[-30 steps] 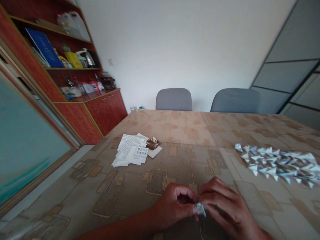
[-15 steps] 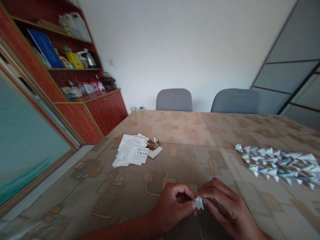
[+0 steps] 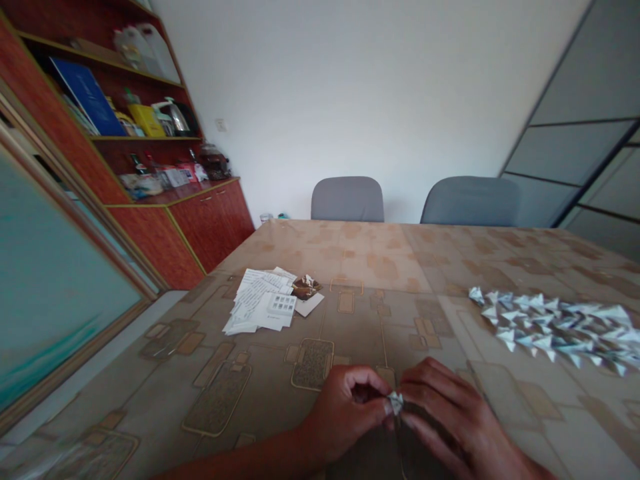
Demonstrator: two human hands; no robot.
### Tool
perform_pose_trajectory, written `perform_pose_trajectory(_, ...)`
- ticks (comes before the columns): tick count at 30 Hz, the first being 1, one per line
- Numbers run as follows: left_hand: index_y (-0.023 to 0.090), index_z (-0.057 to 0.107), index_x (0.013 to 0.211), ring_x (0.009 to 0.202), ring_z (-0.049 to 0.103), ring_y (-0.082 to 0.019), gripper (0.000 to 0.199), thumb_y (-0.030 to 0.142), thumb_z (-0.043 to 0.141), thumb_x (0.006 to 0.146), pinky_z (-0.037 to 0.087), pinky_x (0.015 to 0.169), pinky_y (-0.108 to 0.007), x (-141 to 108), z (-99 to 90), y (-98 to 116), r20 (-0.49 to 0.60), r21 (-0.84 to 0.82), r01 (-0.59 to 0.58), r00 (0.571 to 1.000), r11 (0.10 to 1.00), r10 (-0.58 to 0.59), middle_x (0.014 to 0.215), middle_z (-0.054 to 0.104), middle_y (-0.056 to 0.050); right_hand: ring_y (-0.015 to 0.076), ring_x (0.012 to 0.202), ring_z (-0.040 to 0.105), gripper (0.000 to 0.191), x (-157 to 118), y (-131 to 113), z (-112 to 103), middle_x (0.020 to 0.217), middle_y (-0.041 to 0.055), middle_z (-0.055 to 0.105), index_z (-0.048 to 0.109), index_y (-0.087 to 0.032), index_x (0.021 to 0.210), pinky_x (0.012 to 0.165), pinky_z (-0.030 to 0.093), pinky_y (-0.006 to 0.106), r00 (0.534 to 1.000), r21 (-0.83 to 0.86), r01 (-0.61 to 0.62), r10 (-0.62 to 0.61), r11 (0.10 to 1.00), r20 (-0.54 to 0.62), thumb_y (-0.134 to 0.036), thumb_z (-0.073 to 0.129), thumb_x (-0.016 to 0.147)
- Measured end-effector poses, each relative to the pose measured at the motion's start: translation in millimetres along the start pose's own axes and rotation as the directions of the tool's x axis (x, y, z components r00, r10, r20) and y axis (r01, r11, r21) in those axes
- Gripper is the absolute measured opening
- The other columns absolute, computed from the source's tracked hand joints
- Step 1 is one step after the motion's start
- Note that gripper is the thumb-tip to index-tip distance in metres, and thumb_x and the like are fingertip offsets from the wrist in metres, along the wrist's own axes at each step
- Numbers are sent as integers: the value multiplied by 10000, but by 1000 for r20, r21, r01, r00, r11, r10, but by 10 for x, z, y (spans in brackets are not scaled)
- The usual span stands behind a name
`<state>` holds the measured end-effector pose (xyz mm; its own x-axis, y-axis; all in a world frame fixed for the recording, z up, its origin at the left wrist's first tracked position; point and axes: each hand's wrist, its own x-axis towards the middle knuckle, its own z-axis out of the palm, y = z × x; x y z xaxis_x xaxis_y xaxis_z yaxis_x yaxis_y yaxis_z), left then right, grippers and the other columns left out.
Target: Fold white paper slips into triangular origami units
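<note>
Folded paper piece (image 3: pixel 396 403) is hovering above the near half of the table (image 3: pixel 360 247); your left hand (image 3: pixel 345 415) is pinching it, your right hand (image 3: pixel 461 415) touching its edge, grip unclear. Printed sheets (image 3: pixel 257 303) on the table's left are showing illegibly small text.

- Small folded piece (image 3: pixel 395 403): creased paper, by its look.
- Rowed folded pieces (image 3: pixel 546 320): matt paper, sharply creased.
- Loose sheets (image 3: pixel 261 301): smooth, matt, printed paper.
- Crinkled brown piece (image 3: pixel 306 287): shiny, foil-like.
- Table covering (image 3: pixel 370 257): smooth, plastic-looking, with a soft sheen.
- 2 chair backs (image 3: pixel 347 199): matt grey; cloth or plastic, too indistinct to tell.
- Cabinet (image 3: pixel 215 230): red-brown wood grain, slightly glossy.
- Kettle (image 3: pixel 178 121): shiny metal.
- Jugs (image 3: pixel 157 52): translucent plastic.
- Wall (image 3: pixel 370 87): smooth, matt.
</note>
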<state>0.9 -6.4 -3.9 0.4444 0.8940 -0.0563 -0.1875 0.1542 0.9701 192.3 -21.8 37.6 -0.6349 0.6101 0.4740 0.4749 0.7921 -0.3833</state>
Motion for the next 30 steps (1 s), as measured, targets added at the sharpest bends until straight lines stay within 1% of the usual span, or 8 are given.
perform_pose_trajectory(4, 130, 599, 653, 522, 582, -106, 127, 196, 700, 693, 448, 547, -209, 1, 6, 6, -14, -1, 2, 1000, 1000, -2, 559, 617, 7, 204, 823, 608, 116, -11, 3, -9, 906, 81, 648, 589, -174, 1014, 726, 532, 326, 1000, 16, -11, 11, 1000, 10, -181, 507, 932)
perform_pose_trajectory(7, 130, 591, 643, 524, 585, -108, 142, 201, 704, 691, 444, 548, -210, 5, 1, 4, 5, 3, -9, 1000, 1000, 9, 568, 631, -6, 199, 830, 612, 117, -10, -10, -20, 896, 73, 647, 594, -183, 990, 736, 530, 312, 1000, 27, -21, 22, 999, -8, -169, 492, 934)
perform_pose_trajectory(11, 127, 606, 655, 538, 591, -108, 143, 211, 713, 697, 440, 553, -206, 6, -11, 1, 14, 15, -18, 1000, 1000, 18, 579, 640, -10, 193, 828, 613, 156, 1, -28, -24, 920, 70, 657, 591, -185, 1046, 722, 526, 299, 999, 34, -34, 35, 999, -23, -137, 532, 909)
perform_pose_trajectory(14, 130, 599, 648, 527, 592, -111, 171, 237, 724, 693, 445, 548, -209, 5, -14, 5, 12, 3, -6, 1000, 1000, 6, 566, 632, -5, 182, 828, 609, 200, 6, -33, -7, 917, 53, 657, 584, -207, 1071, 719, 521, 291, 999, 102, -46, 49, 994, -23, -111, 545, 900)
perform_pose_trajectory(18, 129, 606, 664, 541, 607, -116, 186, 255, 740, 694, 451, 551, -209, 1, -16, -6, 9, 2, -5, 1000, 1000, 5, 582, 644, -9, 162, 813, 613, 172, 9, -34, 51, 857, 26, 647, 590, -221, 991, 697, 515, 259, 988, 225, -123, 141, 967, -64, -88, 545, 892)
perform_pose_trajectory(23, 125, 618, 669, 548, 617, -114, 191, 261, 749, 701, 457, 556, -204, 0, -12, -3, -16, 3, -16, 1000, 1000, 16, 592, 656, -14, 153, 753, 620, 55, 12, -20, 121, 807, 18, 622, 595, -206, 857, 646, 508, 240, 959, 299, -239, 273, 924, -78, -153, 597, 873)
perform_pose_trajectory(27, 128, 621, 661, 543, 623, -117, 192, 253, 765, 675, 473, 561, -211, 5, 3, 22, -43, -16, -13, 999, 1000, 12, 586, 662, -12, 145, 698, 603, 51, 25, -12, 147, 759, 7, 612, 605, -204, 816, 612, 488, 236, 946, 305, -265, 307, 915, -101, -175, 616, 856)
perform_pose_trajectory(30, 129, 617, 666, 535, 625, -118, 214, 278, 771, 675, 483, 562, -219, 2, 8, 12, -43, -50, -7, 999, 999, 5, 577, 662, -10, 135, 660, 583, 50, 26, -10, 169, 725, -6, 605, 616, -207, 804, 594, 476, 233, 935, 326, -279, 333, 903, -121, -191, 633, 849)
